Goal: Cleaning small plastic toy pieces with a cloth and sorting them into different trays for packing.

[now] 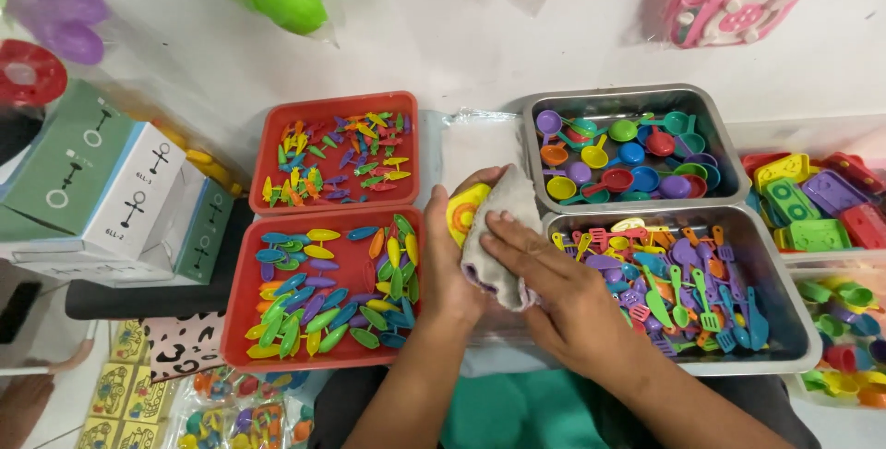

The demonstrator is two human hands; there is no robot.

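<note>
Now yellow toy (463,212) between cloth-wrapped hands (517,264).

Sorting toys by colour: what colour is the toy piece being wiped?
Yellow with a red-orange mark, on the small plastic toy piece, seen in the head view.

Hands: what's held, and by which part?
Left hand grips a small yellow plastic toy piece by its lower edge. Right hand presses a grey cloth flat against it.
</note>
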